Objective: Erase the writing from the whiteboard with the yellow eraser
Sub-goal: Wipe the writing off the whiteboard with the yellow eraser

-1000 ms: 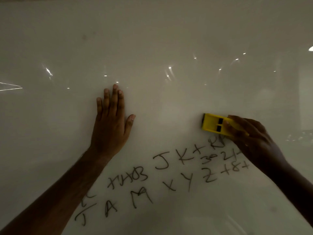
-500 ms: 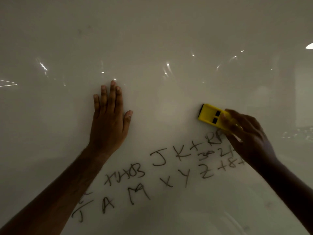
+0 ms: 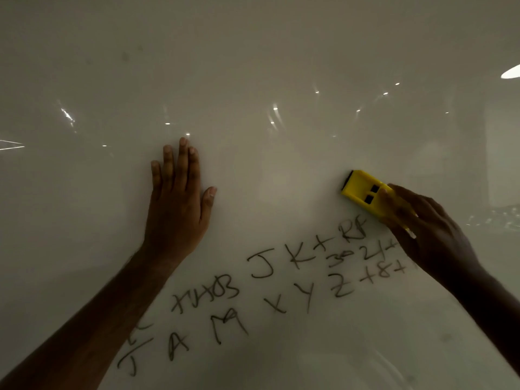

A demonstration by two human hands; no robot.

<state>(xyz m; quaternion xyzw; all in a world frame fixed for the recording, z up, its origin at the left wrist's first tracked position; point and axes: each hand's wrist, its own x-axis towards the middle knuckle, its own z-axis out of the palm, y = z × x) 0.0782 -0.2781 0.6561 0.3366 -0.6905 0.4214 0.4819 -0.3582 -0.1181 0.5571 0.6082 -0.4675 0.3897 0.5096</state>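
Note:
A glossy whiteboard (image 3: 253, 66) fills the whole view. Dark handwriting (image 3: 281, 282) of letters, numbers and plus signs runs across its lower middle. My right hand (image 3: 427, 235) grips a yellow eraser (image 3: 363, 192) with two black slots, pressed on the board just above the right end of the writing. The eraser's rear half is hidden under my fingers. My left hand (image 3: 180, 198) lies flat on the board, fingers together and pointing up, to the upper left of the writing. It holds nothing.
Small ceiling-light reflections (image 3: 274, 108) dot the board's middle band, and a brighter one (image 3: 510, 72) shows at the right edge. The board's upper part carries no writing.
The eraser and my right hand have barely shifted on the board, staying just above the writing's right end. My left hand stays flat in the same place. The writing looks the same.

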